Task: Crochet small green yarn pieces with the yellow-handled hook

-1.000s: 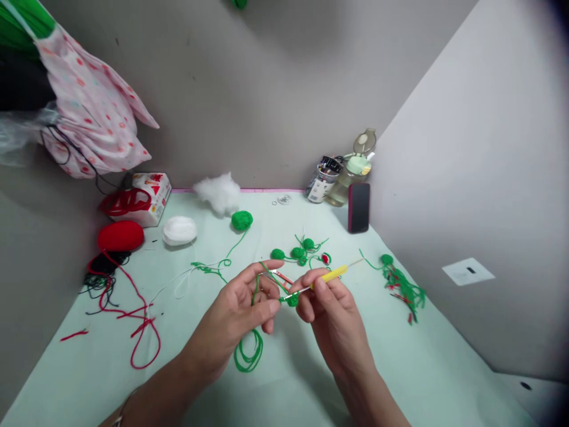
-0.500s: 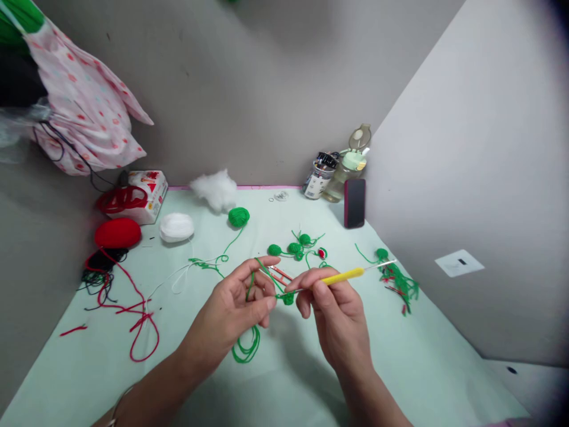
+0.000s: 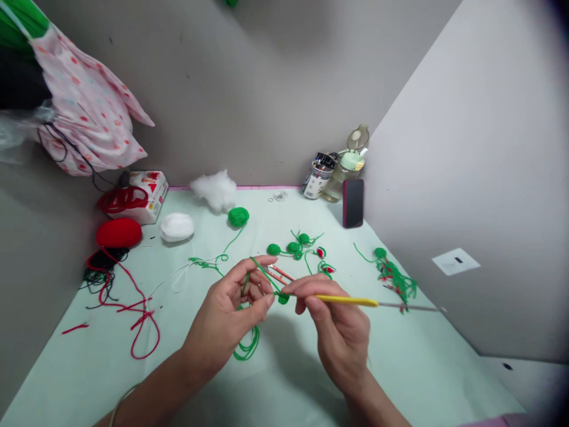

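Note:
My right hand [image 3: 340, 329] is closed round a crochet hook [image 3: 347, 300] with a yellow handle, whose thin back end points right. The hook's tip meets a small green crochet piece [image 3: 283, 299], pinched between the thumb and fingers of my left hand [image 3: 229, 314]. A strand of green yarn [image 3: 264, 274] runs over my raised left index finger down to the piece. Loops of the same yarn [image 3: 249, 350] hang or lie below my left hand. Just beyond the hands lies an orange-handled tool [image 3: 280, 274], partly hidden.
Green crocheted balls [image 3: 293, 248] and red-and-green pieces [image 3: 328, 269] lie behind my hands. Yarn scraps [image 3: 400, 281] sit at right. At left are red yarn [image 3: 119, 232] and white yarn [image 3: 176, 227]. A phone [image 3: 353, 203], bottle [image 3: 343, 178], stuffing [image 3: 216, 191] and green yarn ball [image 3: 239, 217] stand farther back.
The crochet hook has swung so that its back end points right and slightly down instead of up and right. The green piece has shifted slightly left. My left hand keeps its pinch.

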`<act>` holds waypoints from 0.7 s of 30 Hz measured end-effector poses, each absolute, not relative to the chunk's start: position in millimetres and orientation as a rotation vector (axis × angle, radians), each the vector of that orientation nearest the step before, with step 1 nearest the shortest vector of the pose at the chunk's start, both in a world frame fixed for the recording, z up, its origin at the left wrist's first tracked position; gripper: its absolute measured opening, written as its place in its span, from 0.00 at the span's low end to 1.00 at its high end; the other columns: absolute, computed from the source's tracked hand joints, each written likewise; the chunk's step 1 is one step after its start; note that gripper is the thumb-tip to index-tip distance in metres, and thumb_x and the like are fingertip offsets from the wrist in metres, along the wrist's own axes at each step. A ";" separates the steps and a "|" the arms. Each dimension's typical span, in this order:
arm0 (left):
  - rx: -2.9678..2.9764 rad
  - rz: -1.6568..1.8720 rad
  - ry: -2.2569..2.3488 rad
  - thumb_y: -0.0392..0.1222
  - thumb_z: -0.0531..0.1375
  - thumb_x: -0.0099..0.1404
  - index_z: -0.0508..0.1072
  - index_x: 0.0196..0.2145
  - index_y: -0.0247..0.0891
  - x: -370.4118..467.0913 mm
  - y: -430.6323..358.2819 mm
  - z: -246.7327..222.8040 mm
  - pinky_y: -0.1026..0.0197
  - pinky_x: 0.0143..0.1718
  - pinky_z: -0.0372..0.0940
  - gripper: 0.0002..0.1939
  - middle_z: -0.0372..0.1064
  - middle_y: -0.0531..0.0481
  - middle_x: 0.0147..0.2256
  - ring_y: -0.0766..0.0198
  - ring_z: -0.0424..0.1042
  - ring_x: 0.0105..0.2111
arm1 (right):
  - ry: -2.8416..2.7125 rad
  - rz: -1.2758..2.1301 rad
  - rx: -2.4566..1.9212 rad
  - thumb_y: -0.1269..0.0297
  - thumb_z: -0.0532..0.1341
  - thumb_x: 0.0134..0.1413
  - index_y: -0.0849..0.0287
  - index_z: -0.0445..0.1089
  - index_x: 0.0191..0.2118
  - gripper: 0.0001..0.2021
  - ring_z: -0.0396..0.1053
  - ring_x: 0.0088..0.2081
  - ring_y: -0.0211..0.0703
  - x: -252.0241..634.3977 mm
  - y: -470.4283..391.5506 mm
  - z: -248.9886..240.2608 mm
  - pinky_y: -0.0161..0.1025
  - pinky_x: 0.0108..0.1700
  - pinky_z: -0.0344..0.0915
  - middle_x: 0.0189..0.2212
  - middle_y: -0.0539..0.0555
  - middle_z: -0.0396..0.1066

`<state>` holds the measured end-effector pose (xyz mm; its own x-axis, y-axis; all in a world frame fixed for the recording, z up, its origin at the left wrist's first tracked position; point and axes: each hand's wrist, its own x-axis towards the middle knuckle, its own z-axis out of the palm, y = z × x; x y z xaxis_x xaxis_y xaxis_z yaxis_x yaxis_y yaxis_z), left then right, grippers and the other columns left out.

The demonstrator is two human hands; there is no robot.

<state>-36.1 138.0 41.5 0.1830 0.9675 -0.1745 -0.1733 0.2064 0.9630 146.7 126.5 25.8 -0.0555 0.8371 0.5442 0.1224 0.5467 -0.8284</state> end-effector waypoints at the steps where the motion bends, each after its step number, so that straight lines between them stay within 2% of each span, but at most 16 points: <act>1: 1.007 1.048 1.044 0.36 0.68 0.65 0.77 0.54 0.43 -35.3 137.5 41.8 0.64 0.32 0.67 0.19 0.69 0.56 0.33 0.68 0.68 0.29 | -1.595 0.643 -0.834 0.72 0.58 0.72 0.51 0.77 0.46 0.11 0.77 0.38 0.45 146.3 125.4 26.4 0.43 0.39 0.73 0.37 0.54 0.81; 3: 1.005 1.073 1.053 0.36 0.68 0.65 0.77 0.53 0.42 -33.5 136.3 42.3 0.66 0.31 0.66 0.19 0.69 0.57 0.32 0.70 0.67 0.27 | -1.723 0.478 -0.820 0.75 0.58 0.70 0.51 0.76 0.48 0.13 0.80 0.39 0.47 146.1 123.0 26.2 0.45 0.40 0.75 0.40 0.56 0.83; 6: 0.964 1.103 1.043 0.36 0.69 0.65 0.75 0.55 0.42 -31.0 134.9 42.2 0.67 0.28 0.65 0.22 0.68 0.58 0.32 0.72 0.65 0.25 | -1.889 0.203 -0.828 0.75 0.60 0.67 0.50 0.75 0.53 0.15 0.81 0.37 0.48 147.7 119.9 22.2 0.44 0.36 0.76 0.43 0.59 0.84; 9: 0.911 1.116 1.004 0.38 0.71 0.64 0.74 0.57 0.43 -29.2 134.2 41.0 0.68 0.26 0.63 0.25 0.69 0.59 0.32 0.72 0.64 0.24 | -1.928 0.088 -0.810 0.74 0.62 0.66 0.49 0.74 0.58 0.19 0.81 0.37 0.48 149.8 118.8 18.1 0.44 0.35 0.77 0.44 0.60 0.85; 15: 0.895 1.121 0.948 0.39 0.72 0.65 0.76 0.56 0.43 -30.2 131.1 42.1 0.67 0.25 0.60 0.23 0.69 0.58 0.33 0.71 0.62 0.25 | -1.650 0.465 -0.790 0.76 0.59 0.68 0.50 0.78 0.50 0.15 0.81 0.40 0.47 146.6 118.2 22.5 0.45 0.42 0.75 0.41 0.56 0.84; 21: 0.938 1.112 0.940 0.40 0.70 0.66 0.77 0.55 0.42 -33.3 117.8 50.7 0.66 0.28 0.61 0.20 0.68 0.56 0.33 0.71 0.62 0.26 | -1.473 0.654 -0.755 0.72 0.60 0.70 0.49 0.79 0.46 0.12 0.77 0.35 0.44 142.5 111.6 28.9 0.43 0.41 0.73 0.39 0.53 0.83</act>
<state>-33.3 117.8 50.7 0.1798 0.9747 -0.1325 -0.2921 0.1815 0.9390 142.5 111.6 28.9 0.0094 0.7837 0.6211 0.0646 0.6194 -0.7824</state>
